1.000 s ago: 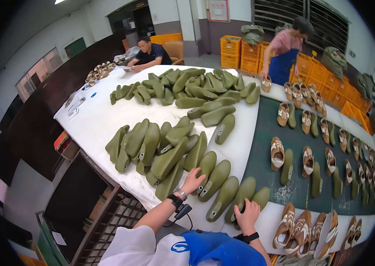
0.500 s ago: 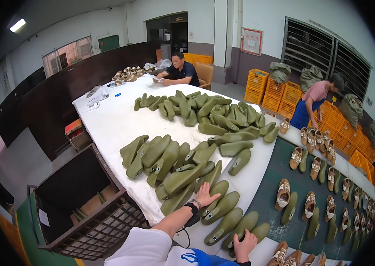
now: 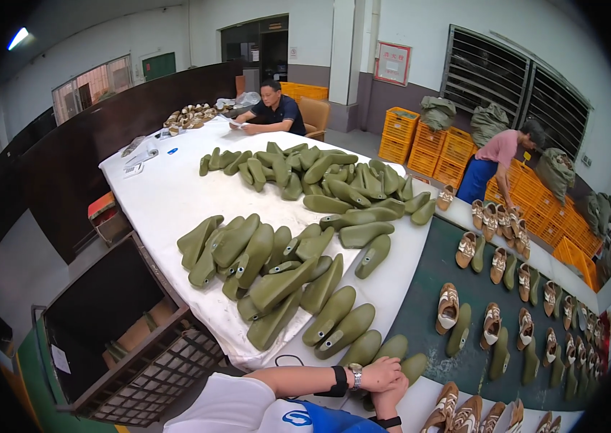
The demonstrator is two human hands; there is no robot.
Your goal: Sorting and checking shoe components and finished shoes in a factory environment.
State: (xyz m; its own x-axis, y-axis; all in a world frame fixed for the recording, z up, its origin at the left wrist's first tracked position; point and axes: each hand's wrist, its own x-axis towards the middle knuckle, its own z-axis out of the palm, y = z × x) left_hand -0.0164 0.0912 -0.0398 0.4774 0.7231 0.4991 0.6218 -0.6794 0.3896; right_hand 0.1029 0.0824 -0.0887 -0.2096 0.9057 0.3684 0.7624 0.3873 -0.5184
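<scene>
My left hand (image 3: 380, 374), with a metal watch at the wrist, reaches across to the right. Its fingers are bent and pressed together, meeting my right hand (image 3: 390, 398), whose fingers are mostly hidden behind it. Both hands are at the near ends of green shoe lasts: a last (image 3: 392, 348) just beyond the left fingers, another (image 3: 414, 366) beside them to the right, and a third (image 3: 361, 349) to the left. What the fingers hold, if anything, I cannot make out. Two more lasts (image 3: 347, 330) lie a little farther off, side by side.
A white-covered table (image 3: 148, 198) carries heaps of lasts (image 3: 248, 252). Brown-and-white shoes (image 3: 448, 309) stand beside lasts on the green surface (image 3: 421, 289) at right. A dark crate (image 3: 154, 361) stands at lower left. One person (image 3: 276, 112) sits opposite; another (image 3: 497, 162) bends near orange crates (image 3: 399, 133).
My left hand has left the lasts on the left and swung right and nearer, onto my right hand. My right hand has shifted slightly left. The view has turned a little to the right.
</scene>
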